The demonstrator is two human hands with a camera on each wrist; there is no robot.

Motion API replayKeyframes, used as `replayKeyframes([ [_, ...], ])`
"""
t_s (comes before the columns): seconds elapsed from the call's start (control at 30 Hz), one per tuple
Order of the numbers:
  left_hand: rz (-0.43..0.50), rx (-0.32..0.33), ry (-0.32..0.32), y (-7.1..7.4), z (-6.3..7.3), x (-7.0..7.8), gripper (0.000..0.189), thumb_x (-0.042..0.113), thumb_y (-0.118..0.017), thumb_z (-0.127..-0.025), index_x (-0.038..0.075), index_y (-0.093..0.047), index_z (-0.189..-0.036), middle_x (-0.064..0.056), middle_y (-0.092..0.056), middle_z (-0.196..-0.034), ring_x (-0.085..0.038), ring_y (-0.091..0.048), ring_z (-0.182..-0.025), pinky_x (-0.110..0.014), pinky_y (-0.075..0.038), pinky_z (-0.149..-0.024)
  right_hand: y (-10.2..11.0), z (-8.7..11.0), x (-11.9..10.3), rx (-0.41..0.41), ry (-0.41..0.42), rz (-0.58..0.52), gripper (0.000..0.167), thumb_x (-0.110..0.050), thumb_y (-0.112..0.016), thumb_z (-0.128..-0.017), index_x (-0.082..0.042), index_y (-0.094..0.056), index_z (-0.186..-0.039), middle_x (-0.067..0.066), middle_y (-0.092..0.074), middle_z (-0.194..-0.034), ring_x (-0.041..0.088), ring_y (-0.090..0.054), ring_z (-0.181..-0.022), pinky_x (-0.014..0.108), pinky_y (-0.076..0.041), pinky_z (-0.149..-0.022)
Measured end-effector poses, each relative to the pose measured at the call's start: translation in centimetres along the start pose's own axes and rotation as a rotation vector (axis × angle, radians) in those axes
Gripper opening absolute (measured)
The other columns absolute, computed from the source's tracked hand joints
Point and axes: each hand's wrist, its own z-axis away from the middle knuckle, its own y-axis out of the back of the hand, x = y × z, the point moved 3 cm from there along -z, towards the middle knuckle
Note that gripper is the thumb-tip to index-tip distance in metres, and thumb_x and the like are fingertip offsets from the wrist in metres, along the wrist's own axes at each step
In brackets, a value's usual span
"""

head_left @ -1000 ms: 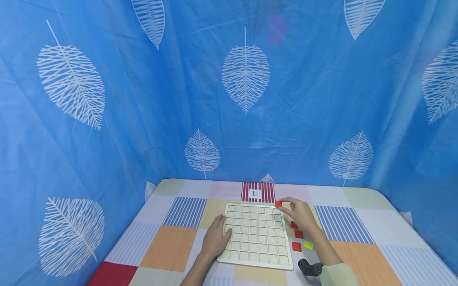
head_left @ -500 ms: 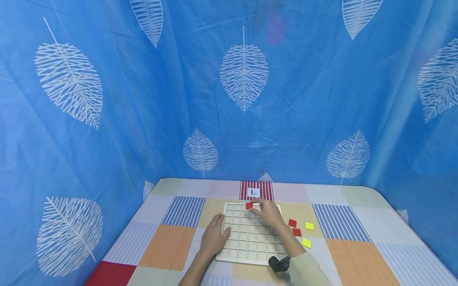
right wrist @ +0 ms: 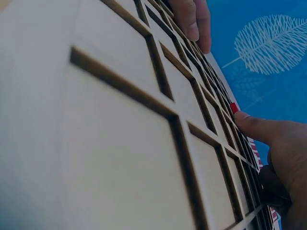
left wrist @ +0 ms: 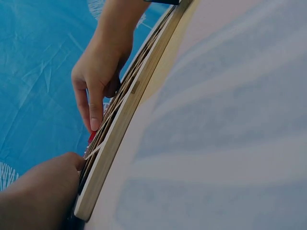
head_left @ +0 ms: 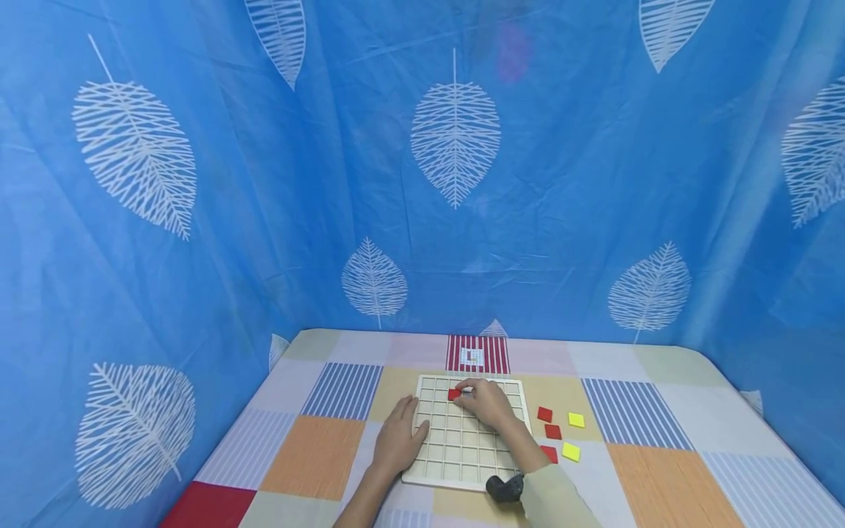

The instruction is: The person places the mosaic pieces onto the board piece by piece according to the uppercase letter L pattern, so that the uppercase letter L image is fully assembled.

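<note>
With thumb and fingers, my right hand (head_left: pixel 490 403) pinches a small square red tile (head_left: pixel 454 394) at the upper part of a cream grid board (head_left: pixel 436 470). In the left wrist view the red tile (left wrist: pixel 91 137) shows under the right fingertips, at the grid's surface. The right wrist view has its red edge (right wrist: pixel 234 108) by the thumb; whether it lies fully inside a cell I cannot tell. My left hand (head_left: pixel 398 438) rests along the board's left edge, fingers extended and thumb over the rim.
Right of the board lie loose red tiles (head_left: pixel 553 432) and yellow tiles (head_left: pixel 576 419). Behind the board sits a small patterned card (head_left: pixel 472 357) on the checked cloth (head_left: pixel 317 455). A black device (head_left: pixel 505 488) sits at the right wrist. Blue curtain (head_left: pixel 528 220) surrounds the table.
My right hand has carried the red tile from the board's far right corner leftward over the grid, then slightly nearer and down to it. The left hand stays in place.
</note>
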Motion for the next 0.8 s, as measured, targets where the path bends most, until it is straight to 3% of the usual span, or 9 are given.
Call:
replayKeyframes([
  [0.5,0.004,0.000,0.000,-0.1,0.0,-0.1,0.054,0.034,-0.054,-0.090,0.001,-0.047,-0.132,-0.018,-0.043,-0.136,-0.034,-0.041,-0.125,-0.045,-0.037,-0.101,0.4,0.3,0.1,-0.004,0.004,-0.006,0.030,-0.028,-0.073,-0.080,-0.011,-0.070,-0.104,-0.008,-0.038,-0.045,0.006,-0.028,-0.042,0.023,-0.028,-0.040],
  [0.8,0.019,0.001,0.009,-0.3,-0.1,-0.2,0.055,0.033,-0.054,-0.090,0.000,-0.046,-0.133,-0.018,-0.044,-0.137,-0.033,-0.037,-0.128,-0.046,-0.034,-0.103,3.1,1.1,1.2,0.075,-0.058,-0.087,0.026,-0.022,-0.074,-0.079,-0.012,-0.070,-0.104,-0.006,-0.028,-0.044,0.008,-0.019,-0.041,0.021,-0.018,-0.037],
])
